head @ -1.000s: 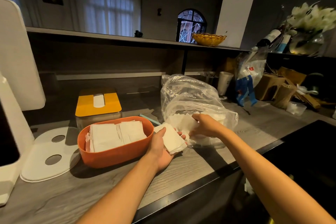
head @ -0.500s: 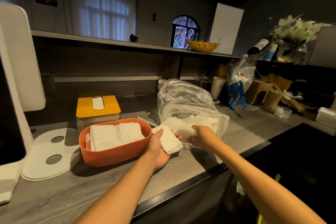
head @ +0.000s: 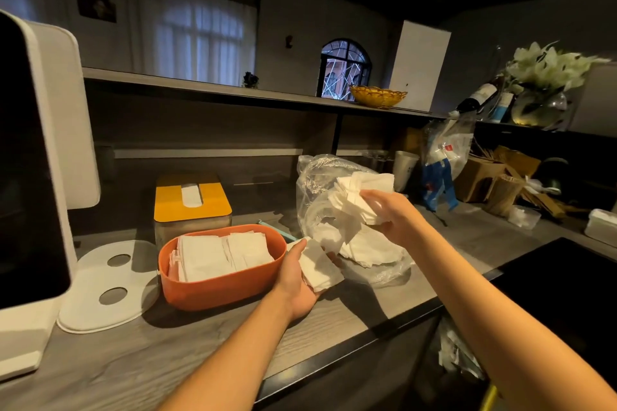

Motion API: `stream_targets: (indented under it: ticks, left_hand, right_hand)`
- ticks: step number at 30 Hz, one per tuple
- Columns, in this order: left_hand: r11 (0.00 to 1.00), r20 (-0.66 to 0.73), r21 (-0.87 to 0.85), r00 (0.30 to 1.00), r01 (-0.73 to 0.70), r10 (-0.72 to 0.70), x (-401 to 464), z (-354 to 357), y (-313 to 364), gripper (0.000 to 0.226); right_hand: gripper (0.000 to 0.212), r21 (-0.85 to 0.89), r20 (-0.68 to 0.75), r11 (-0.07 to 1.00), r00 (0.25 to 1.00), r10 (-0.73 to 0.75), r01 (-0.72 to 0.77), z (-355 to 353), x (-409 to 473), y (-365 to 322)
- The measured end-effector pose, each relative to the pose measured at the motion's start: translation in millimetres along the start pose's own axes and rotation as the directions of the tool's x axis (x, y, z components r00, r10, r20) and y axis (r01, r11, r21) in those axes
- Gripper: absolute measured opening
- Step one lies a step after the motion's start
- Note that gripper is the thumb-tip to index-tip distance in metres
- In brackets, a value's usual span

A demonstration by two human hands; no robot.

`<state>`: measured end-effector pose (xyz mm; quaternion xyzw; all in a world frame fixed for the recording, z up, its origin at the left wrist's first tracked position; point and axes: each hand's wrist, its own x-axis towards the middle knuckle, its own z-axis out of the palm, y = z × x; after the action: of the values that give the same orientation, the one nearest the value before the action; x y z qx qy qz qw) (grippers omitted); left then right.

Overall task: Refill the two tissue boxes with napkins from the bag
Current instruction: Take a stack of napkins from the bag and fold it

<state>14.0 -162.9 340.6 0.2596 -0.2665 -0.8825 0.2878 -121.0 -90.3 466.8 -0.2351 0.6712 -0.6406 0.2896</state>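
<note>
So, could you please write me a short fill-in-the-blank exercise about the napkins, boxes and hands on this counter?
1. The right hand lifts a bunch of napkins above the clear plastic ____.
2. The open tissue box holding napkin stacks is coloured ____.
3. The closed tissue box behind it has a ____ lid.
4. The left hand holds a small stack beside the orange box's ____ end.

Missing words: bag; orange; yellow; right

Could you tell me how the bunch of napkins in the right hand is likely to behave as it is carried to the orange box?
The napkin bunch looks floppy: its sheets splay and droop below the right hand. It is probably very light, and loose sheets may slip out, since their edges fan unevenly rather than lying stacked as in the orange box.
</note>
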Motion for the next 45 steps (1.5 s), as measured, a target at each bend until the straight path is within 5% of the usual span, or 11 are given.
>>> stream_targets:
  ticks: [4, 11, 15, 19, 26, 32, 35, 41, 45]
  left_hand:
    - [1.000, 0.028, -0.007, 1.000, -0.005, 0.005, 1, -2, -1, 0.040]
    - [0.999, 0.076, -0.033, 0.997, 0.008, -0.006, -1, 1, 1, 0.037]
    - [0.999, 0.082, -0.041, 0.996, 0.022, -0.018, 0, 0, 1, 0.039]
    - [0.999, 0.069, -0.036, 0.997, 0.026, -0.023, -1, 1, 1, 0.037]
    - [0.997, 0.136, -0.046, 0.989, 0.058, -0.052, -5, 0, 3, 0.064]
    - [0.998, 0.203, -0.055, 0.979, 0.020, -0.008, -3, 1, -1, 0.078]
    - [1.000, 0.148, 0.015, 0.989, 0.016, -0.018, 2, 0, -2, 0.058]
    - [1.000, 0.023, 0.026, 1.000, -0.001, 0.001, 5, 0, -5, 0.037]
    - [0.999, 0.016, 0.050, 1.000, 0.011, -0.011, 7, -3, -2, 0.037]
  right_hand:
    - [0.020, 0.046, 0.067, 0.999, 0.998, -0.019, 0.016, 3, 8, -4]
    - [0.022, -0.355, -0.032, 0.931, 0.995, -0.099, 0.082, 5, 16, 19]
    - [0.018, -0.408, 0.003, 0.888, 0.973, -0.232, 0.213, -2, 13, 25]
    - [0.015, -0.283, -0.031, 0.910, 0.945, -0.326, 0.304, 0, 11, 13]
    - [0.013, 0.185, 0.173, 0.979, 0.978, -0.118, 0.086, 17, -11, 16]
    - [0.028, -0.122, -0.086, 0.990, 0.994, 0.064, -0.074, 26, -17, 76]
    - [0.044, -0.147, -0.090, 0.984, 0.992, 0.085, -0.097, 21, -13, 81]
    - [0.005, -0.128, -0.061, 0.981, 0.986, -0.155, 0.146, 7, -19, 60]
    - [0.011, 0.003, 0.034, 0.977, 0.976, -0.215, 0.215, -6, -20, 43]
